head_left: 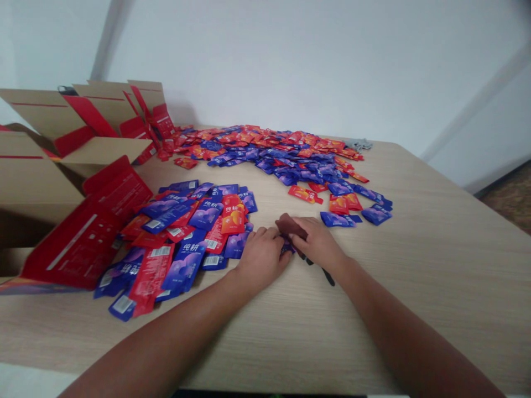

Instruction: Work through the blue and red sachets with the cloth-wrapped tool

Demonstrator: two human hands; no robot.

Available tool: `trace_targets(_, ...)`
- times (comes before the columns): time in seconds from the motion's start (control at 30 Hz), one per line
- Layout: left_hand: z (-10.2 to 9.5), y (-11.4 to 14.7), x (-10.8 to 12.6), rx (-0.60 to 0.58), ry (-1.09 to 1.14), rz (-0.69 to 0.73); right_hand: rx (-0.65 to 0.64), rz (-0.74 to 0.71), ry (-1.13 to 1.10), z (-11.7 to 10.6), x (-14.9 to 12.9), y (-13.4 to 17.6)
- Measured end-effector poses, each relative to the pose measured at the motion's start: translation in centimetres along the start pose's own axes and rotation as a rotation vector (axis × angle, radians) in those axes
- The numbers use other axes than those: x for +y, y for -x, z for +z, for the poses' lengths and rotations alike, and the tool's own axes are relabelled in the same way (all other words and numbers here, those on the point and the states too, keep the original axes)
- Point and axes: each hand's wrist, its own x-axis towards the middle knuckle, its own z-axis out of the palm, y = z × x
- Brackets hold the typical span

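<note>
My left hand (265,255) rests on the table with its fingers curled on a small purple packet (287,246), which is mostly hidden. Right beside it, my right hand (317,239) is closed on a brown piece that looks like folded cloth (290,225). From under that hand a thin black strip (328,276) sticks out over the tabletop; what it belongs to is hidden. Left of my hands lies a loose heap of purple and red packets (193,246), several showing white barcode labels. Some purple packets (338,219) lie just beyond my right hand.
A long pile of red and purple packets (269,149) stretches along the back of the wooden table (435,265). Open red-and-brown cardboard boxes (95,232) stand at the left, their flaps reaching toward the near heap. Grey crumpled material (360,145) lies at the pile's right end, near the wall.
</note>
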Motion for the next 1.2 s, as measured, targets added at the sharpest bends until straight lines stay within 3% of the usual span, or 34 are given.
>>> trace_targets(0.17,-0.1,0.0,0.1,-0.003,-0.016,-0.001,0.059,0.093,0.048,0.0,1.0,0.1)
trace_targets(0.3,-0.1,0.0,0.1,0.000,-0.012,0.004,0.097,-0.031,0.006,-0.6,-0.5,0.1)
trace_targets(0.43,-0.1,0.0,0.1,-0.006,0.026,-0.009,-0.031,-0.119,-0.076,-0.9,-2.1,0.1)
trace_targets(0.53,-0.1,0.0,0.1,-0.009,0.044,-0.015,-0.053,-0.071,-0.043,-0.7,-1.7,0.0)
trace_targets(0.77,-0.2,0.0,0.1,-0.016,0.005,-0.011,0.058,0.106,0.037,-0.1,0.9,0.2)
trace_targets(0.9,0.0,0.1,0.1,-0.002,0.013,-0.012,0.080,0.029,0.005,-0.3,0.0,0.3)
trace_targets(1.03,0.2,0.2,0.0,-0.001,0.023,-0.020,-0.014,-0.084,-0.073,-0.7,-1.6,0.3)
trace_targets(1.2,0.3,0.1,0.1,-0.003,0.011,-0.021,-0.024,-0.048,-0.056,-0.4,-1.2,0.1)
